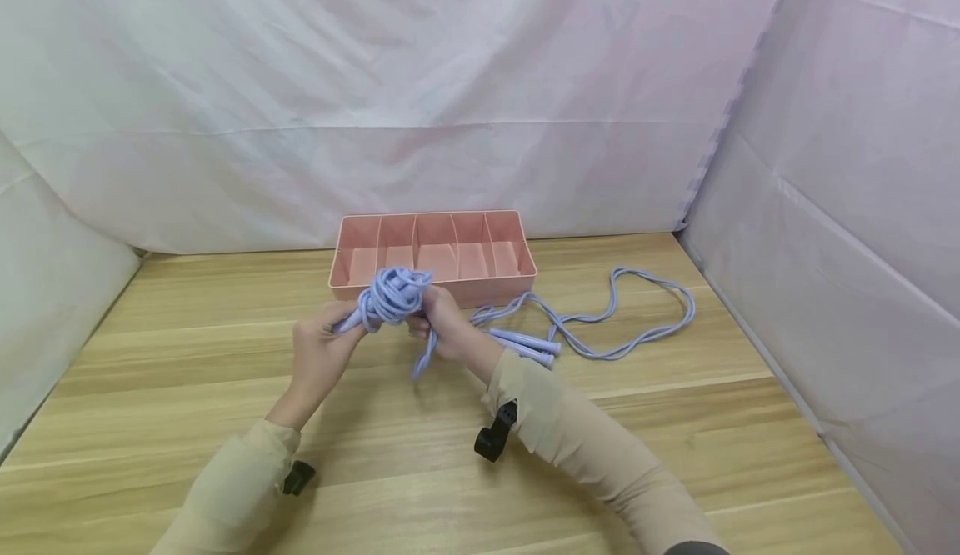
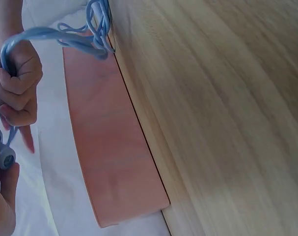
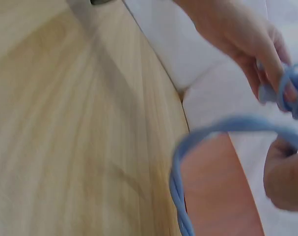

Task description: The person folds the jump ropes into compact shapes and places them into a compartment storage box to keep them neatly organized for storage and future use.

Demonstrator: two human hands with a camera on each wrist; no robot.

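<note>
Wound rope [image 1: 393, 295]: above tabletop [image 1: 397, 472], toward far edge | your left hand [image 1: 322, 348] pinches handle [image 1: 347, 322], your right hand [image 1: 447, 322] grips cord [image 1: 424, 361] | probably light, soft; hold by the likely stiffer handle; wrap tightness unclear

Box [image 1: 480, 292] at tbl [image 1: 405, 472] back; rope handles [image 1: 525, 340] front-R.

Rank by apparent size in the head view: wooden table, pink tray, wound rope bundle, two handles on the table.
1. Wooden table
2. Pink tray
3. Wound rope bundle, held up, so nearness may enlarge it
4. Two handles, too alike to rank apart
</note>
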